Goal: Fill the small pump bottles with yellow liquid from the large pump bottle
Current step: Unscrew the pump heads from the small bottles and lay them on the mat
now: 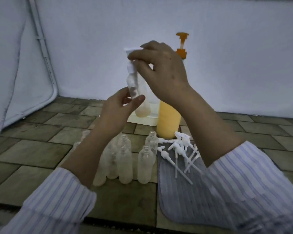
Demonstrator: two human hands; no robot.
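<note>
A tiled surface [32, 149] runs back to a pale wall. Above it, the left hand [116, 114] grips the lower part of a small clear bottle [133, 85] between thumb and curled fingers, holding it raised and slightly tilted. The right hand [162, 71] pinches the white pump top [130, 51] at the bottle's neck. Behind the right hand stands the large bottle of yellow liquid [168, 120] with an orange pump [182, 43]. Below the hands, open small bottles [125, 159] stand clustered; just beside them, under the right forearm, loose white pump heads [181, 149] lie on a grey striped cloth [189, 200]. A white tray [142, 120] sits behind the left hand.
</note>
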